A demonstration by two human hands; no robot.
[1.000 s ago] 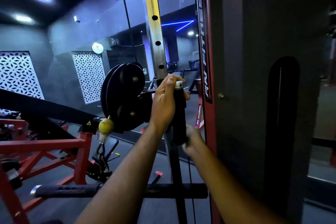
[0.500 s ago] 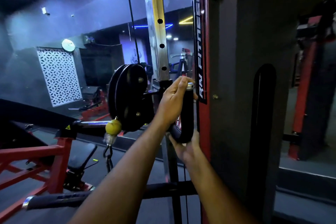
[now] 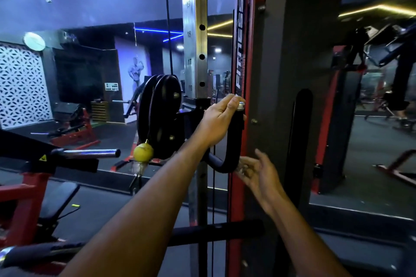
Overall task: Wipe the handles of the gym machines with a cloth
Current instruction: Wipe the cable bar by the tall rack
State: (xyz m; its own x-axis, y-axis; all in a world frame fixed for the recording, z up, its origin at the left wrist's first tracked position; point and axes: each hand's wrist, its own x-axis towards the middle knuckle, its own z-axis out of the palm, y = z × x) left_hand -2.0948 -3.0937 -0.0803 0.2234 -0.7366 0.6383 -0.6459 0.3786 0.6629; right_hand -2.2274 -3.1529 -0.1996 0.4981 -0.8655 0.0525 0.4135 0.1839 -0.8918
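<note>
Dim gym floor runs off under blue and yellow strip lights, with mirrors and a patterned screen on the far wall. Nearest, at the lower left edge of the view, a padded black bar lies across red frame tubing. Beyond it, both forearms reach up to the cable machine's curved black handle, which hangs just beside the red upright of the weight-stack tower. The right hand is loose, fingers spread, just beside the handle's lower bend and gripping nothing that I can make out; it is blurred, and whether anything small lies in its palm cannot be told. The left hand is wrapped round the handle's top, thumb near the chrome cap. No cloth shows anywhere.

Risks, as I judge them: with no cloth against it, the grip gets handled, not wiped. The handle also sits close against the upright, so a quick pass down it could jam knuckles there. Farther back, the pulley and yellow stopper ball hang on the cable; a tug on the handle could swing them.
</note>
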